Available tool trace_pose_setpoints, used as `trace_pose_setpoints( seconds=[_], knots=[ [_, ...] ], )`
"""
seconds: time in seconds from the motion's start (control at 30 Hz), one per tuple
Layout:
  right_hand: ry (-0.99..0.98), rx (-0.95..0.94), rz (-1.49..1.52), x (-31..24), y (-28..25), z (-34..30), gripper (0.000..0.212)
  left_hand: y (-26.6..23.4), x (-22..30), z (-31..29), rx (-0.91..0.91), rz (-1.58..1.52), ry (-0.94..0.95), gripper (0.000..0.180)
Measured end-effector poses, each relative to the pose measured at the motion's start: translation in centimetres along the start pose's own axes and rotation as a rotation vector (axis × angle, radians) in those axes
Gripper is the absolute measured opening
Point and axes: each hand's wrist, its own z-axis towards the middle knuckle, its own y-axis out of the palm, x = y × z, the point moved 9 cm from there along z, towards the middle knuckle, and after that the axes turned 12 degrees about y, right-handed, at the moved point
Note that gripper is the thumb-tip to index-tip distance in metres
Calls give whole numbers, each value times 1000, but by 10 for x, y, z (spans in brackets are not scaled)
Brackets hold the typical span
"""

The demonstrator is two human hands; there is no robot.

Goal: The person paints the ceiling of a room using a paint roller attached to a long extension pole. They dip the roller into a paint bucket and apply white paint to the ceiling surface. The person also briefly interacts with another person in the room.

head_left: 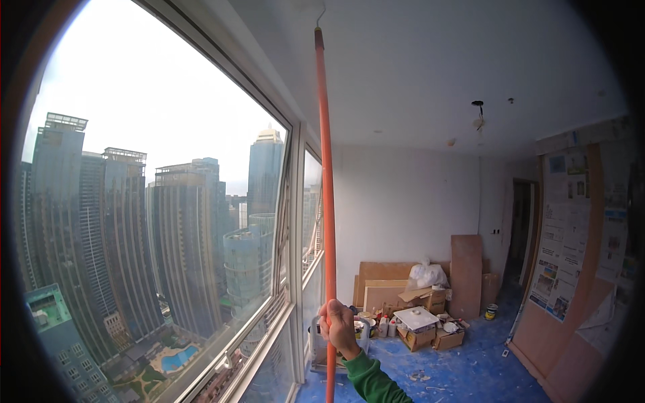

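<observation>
My right hand, in a green sleeve, is closed around the lower part of a long orange extension pole. The pole stands nearly upright and reaches toward the white ceiling. From its dark upper end a thin bent metal rod sticks out, like the frame of a paint roller; whatever sits on it is cut off or too faint to make out. The pole's lower end runs out of the picture. My left hand does not show.
Close on the left runs a large window high above towers. Blue sheeting covers the floor. Cardboard boxes, boards, a white plastic bag and a paint can stand ahead. Wires hang from a ceiling hole. Newspaper covers panels right.
</observation>
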Motion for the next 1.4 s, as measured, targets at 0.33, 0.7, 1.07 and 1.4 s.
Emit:
trace_pose_setpoints(
  seconds=[0.33, 0.7, 1.07, 1.4],
  knots=[
    [16, 33, 20, 2, -50, 65, 49, 10, 23, 30, 44, 72, 39, 44],
    [59, 35, 48, 12, -88, 129, 49, 30, 35, 81, -60, 54, -35, 48],
    [70, 70, 45, 26, -116, 177, 52, 37, 40, 128, -29, 41, 41, 46],
    [75, 80, 53, 32, -147, 253, 54, 27, 70, 186, -17, 37, 52, 42]
  ],
)
